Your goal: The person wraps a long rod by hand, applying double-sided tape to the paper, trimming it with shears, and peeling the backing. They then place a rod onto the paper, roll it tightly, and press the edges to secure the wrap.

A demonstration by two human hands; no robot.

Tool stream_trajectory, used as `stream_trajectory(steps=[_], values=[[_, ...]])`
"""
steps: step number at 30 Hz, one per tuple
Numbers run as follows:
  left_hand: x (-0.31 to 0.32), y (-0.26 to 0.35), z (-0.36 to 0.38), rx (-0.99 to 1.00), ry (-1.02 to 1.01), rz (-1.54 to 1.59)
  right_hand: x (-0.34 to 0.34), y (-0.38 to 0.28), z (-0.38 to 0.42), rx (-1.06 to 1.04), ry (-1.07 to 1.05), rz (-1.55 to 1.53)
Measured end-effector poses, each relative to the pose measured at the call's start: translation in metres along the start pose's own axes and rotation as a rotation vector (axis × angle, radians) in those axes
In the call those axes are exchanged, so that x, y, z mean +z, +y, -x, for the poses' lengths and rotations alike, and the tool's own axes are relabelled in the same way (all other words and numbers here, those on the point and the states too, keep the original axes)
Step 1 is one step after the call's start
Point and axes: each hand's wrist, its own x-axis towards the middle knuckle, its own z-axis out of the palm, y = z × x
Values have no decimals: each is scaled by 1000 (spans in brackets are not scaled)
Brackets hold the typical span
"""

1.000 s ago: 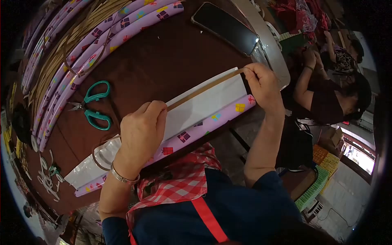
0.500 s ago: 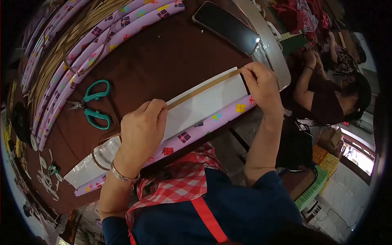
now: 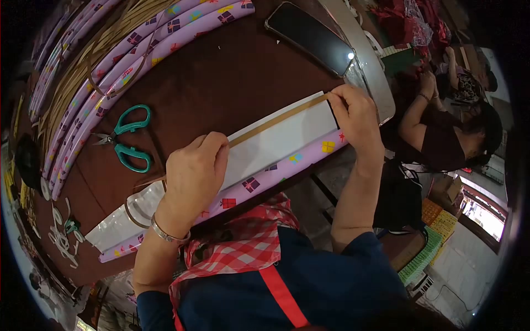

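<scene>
Tape (image 3: 277, 121), brown and narrow, runs along the white wrapping paper's (image 3: 292, 133) far edge on the table (image 3: 221, 83); looks light, flexible, prone to twisting, best held near both ends of the taut stretch. Left hand (image 3: 194, 168) and right hand (image 3: 356, 118): fingers pinching it.

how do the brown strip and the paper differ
The strip is narrow and plain brown; the paper is wide and white, with a purple printed edge. The strip is pinched between left hand and right hand; the paper lies beneath it on the table. Both run lengthwise the same way.
</scene>
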Motion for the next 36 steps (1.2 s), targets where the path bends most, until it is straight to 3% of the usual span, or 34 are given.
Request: stream_trajectory(steps=[36], values=[[9, -3, 1, 8, 74, -41, 1, -2, -1, -3, -24, 111]])
